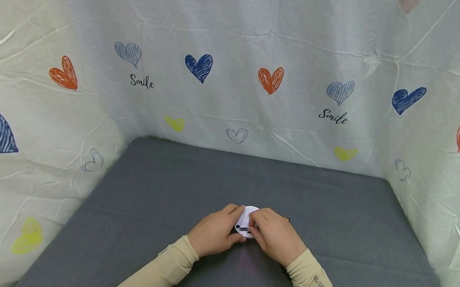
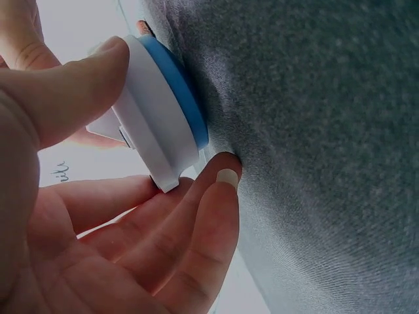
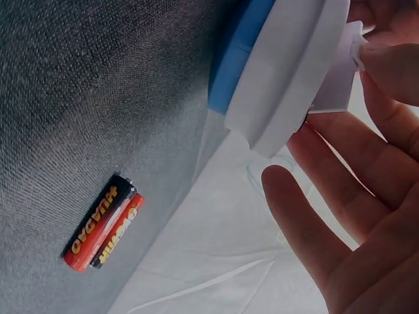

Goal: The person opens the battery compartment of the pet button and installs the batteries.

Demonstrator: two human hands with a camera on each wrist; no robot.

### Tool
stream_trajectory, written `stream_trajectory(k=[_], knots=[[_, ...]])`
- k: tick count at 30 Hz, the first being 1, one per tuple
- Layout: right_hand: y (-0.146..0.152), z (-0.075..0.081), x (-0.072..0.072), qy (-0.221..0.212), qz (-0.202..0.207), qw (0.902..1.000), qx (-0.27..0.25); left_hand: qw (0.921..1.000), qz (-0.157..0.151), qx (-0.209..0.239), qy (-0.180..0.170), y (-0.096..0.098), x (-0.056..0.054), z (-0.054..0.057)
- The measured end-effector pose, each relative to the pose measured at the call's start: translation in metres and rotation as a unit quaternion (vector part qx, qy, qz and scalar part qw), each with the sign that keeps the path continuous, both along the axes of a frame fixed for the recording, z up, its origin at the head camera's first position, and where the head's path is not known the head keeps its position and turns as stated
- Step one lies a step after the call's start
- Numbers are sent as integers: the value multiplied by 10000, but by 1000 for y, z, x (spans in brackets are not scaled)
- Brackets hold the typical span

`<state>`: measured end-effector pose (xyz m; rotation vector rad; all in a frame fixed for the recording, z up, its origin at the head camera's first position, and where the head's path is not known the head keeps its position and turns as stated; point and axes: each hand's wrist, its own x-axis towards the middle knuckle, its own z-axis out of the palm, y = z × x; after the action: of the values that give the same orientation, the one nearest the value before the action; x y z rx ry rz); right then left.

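A round white device (image 1: 247,212), blue underneath, flap (image 3: 339,78) raised, is between left hand (image 1: 216,230) and right hand (image 1: 277,235); red-black batteries (image 3: 105,226) lie past the latter.

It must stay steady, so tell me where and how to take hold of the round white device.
Take the round white device by its rim, probably: bring the left grip in from the left, thumb at the near edge, fingers at the far edge. The rim is thick and spannable, the blue underside faces the grey cloth, and the right grip holds the white flap opposite.
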<state>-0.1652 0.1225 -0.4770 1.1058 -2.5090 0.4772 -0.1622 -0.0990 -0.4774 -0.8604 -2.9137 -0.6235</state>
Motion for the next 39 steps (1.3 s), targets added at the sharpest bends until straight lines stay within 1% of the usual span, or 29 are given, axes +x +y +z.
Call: stream_trajectory(k=[5, 9, 13, 16, 19, 22, 24, 28, 34, 37, 39], knots=[[3, 1, 1, 112, 9, 9998, 169, 10000, -12, -35, -80, 3, -1, -1], [9, 4, 1, 94, -42, 9999, 66, 9999, -31, -37, -165, 5, -3, -1], [24, 6, -1, 95, -312, 9994, -132, 9997, 33, -95, -220, 5, -3, -2], [44, 4, -3, 70, -586, 9980, -216, 9995, 161, -98, -256, 2, -2, -4], [70, -2, -3, -128, -974, 9950, -153, 9992, 269, -51, -289, -2, 0, -5], [94, -9, -1, -302, -1439, 9891, 30, 9988, 321, -4, -371, -4, 0, -3], [106, -12, 1, -402, -1656, 9852, 169, 9984, 347, 10, -438, -5, 0, -2], [116, -14, 3, -500, -1783, 9822, 325, 9978, 399, 49, -529, -5, 1, 0], [121, -11, 5, -914, -1965, 9744, 603, 9981, 343, 11, -520, 0, 0, 0], [122, -7, 8, -1020, -2055, 9718, 549, 9986, 272, 3, -454, 3, 0, 0], [122, -3, 9, -998, -2089, 9718, 440, 9988, 232, 21, -421, 5, -1, 1]])
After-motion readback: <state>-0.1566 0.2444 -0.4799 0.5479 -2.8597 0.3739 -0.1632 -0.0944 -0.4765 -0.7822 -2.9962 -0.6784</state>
